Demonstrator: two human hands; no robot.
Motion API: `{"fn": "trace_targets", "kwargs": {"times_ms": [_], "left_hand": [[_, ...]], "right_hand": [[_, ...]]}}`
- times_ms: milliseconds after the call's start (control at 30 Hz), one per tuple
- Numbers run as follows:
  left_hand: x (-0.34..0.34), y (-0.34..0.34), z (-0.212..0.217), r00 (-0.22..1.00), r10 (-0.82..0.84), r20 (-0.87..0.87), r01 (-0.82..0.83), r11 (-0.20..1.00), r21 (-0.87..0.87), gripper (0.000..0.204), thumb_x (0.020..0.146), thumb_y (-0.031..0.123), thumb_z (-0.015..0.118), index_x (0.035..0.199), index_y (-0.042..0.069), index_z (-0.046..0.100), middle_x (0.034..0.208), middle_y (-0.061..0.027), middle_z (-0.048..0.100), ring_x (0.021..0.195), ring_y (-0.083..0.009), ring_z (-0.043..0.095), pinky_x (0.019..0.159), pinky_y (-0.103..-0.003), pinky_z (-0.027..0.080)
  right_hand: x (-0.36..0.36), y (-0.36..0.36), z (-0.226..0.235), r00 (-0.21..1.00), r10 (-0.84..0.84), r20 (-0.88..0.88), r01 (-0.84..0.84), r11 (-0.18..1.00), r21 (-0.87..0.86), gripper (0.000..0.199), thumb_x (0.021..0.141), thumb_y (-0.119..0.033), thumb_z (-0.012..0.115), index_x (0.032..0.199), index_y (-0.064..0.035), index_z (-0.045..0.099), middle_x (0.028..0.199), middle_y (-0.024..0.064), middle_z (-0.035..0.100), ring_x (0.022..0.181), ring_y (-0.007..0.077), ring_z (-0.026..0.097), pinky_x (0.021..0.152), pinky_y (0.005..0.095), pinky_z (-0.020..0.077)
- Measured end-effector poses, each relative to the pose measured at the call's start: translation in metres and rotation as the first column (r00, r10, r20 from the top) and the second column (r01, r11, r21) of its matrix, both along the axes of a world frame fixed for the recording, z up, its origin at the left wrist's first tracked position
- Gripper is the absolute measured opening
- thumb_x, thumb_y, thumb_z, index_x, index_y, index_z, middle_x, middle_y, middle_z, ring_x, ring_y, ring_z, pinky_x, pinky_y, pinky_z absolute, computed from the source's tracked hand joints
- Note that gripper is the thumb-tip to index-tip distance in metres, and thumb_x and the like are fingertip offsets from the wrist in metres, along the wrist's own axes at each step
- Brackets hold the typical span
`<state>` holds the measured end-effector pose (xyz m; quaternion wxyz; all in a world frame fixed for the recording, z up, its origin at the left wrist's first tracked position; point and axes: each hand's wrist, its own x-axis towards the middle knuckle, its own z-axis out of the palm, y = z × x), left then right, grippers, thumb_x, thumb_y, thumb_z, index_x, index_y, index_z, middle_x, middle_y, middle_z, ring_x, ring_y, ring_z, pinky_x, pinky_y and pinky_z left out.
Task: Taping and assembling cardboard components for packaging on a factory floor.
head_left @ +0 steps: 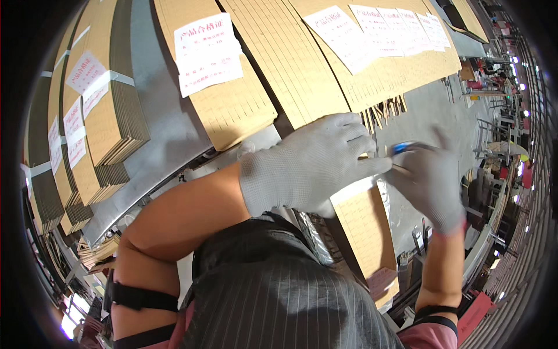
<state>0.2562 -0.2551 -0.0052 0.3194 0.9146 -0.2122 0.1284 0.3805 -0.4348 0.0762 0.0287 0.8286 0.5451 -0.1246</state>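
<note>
My left hand [317, 166], in a grey knit glove, reaches across the near end of a long tan fiberboard stack [299, 87]. Its fingers stretch to the right and are apart; the thumb is hidden. Just under it shows a white strip or sheet [356, 189], partly covered. Close to those fingertips, my right hand [427, 183], gloved alike and smeared by motion, is closed around a small blue-and-black object [404, 148] whose kind I cannot make out. Below the white piece runs another tan board [366, 232] with a printed label [382, 281] at its near end.
Strapped board stacks [125, 110] stand at the left on grey metal. Another labelled stack [244, 104] lies beside my left hand, and a wide one [401, 70] carries several white label sheets [340, 35]. Thin strips [383, 110] stick out below it. Machinery and benches line the far right.
</note>
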Motion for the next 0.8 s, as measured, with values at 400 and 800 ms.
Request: {"fn": "trace_targets", "kwargs": {"times_ms": [400,800], "left_hand": [[-0.013,-0.043,0.012,0.987,-0.15,-0.049,0.157,0.967,0.202,0.032,0.077,0.01,0.058,0.109,0.015,0.062,0.108,-0.0038,0.06,0.11,-0.0204,0.055,0.111,-0.041,0.03],[-0.049,-0.064,0.041,0.888,0.15,-0.434,-0.367,0.801,-0.473,0.03,0.084,0.035,0.063,0.077,0.005,0.065,0.083,-0.0143,0.062,0.073,-0.0269,0.063,0.061,-0.04,0.046]], "right_hand": [[-0.018,-0.039,-0.033,0.992,0.017,0.123,0.001,0.99,-0.142,0.017,0.077,-0.031,0.066,0.077,-0.0149,0.07,0.069,0.007,0.067,0.071,0.0237,0.066,0.094,0.0459,0.0408],[-0.039,-0.039,0.037,0.963,0.044,-0.267,0.018,0.974,0.228,0.022,0.083,-0.014,0.058,0.103,-0.0095,0.065,0.077,0.0057,0.062,0.071,0.0249,0.061,0.094,0.0433,0.035]]}}
